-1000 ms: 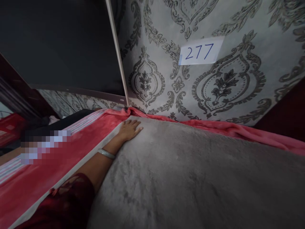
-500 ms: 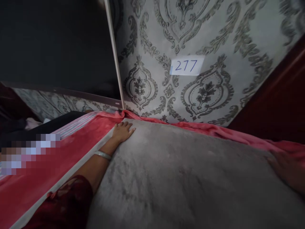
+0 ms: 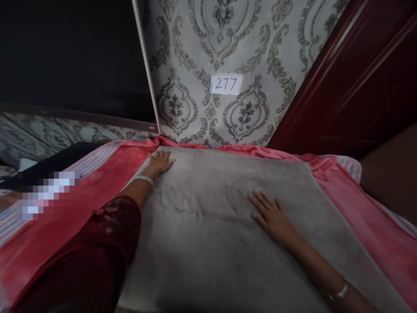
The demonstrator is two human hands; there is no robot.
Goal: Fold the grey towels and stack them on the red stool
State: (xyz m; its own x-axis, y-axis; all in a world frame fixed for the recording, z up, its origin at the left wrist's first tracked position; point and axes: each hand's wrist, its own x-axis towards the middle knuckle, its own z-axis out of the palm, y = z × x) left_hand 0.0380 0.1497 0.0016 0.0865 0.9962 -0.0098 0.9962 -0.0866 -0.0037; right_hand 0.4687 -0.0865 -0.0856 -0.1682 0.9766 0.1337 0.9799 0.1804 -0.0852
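A grey plush blanket (image 3: 211, 243) lies spread over a red bedsheet (image 3: 81, 204) on a bed. My left hand (image 3: 159, 163) rests flat on the blanket's far left corner, fingers stretched out, a silver bangle on the wrist. My right hand (image 3: 272, 215) lies flat on the middle of the blanket with its fingers spread. Neither hand holds anything.
Patterned grey wallpaper (image 3: 260, 48) with a paper label "277" (image 3: 226, 84) stands behind the bed. A dark screen with a pale frame (image 3: 71, 56) leans at the left. Dark red wooden furniture (image 3: 355, 78) stands at the right. A striped sheet (image 3: 352, 165) shows at the bed's right edge.
The view has pulled back and swung right. My right hand has come in from the right edge and now lies flat on the blanket. My left hand stays on the far corner.
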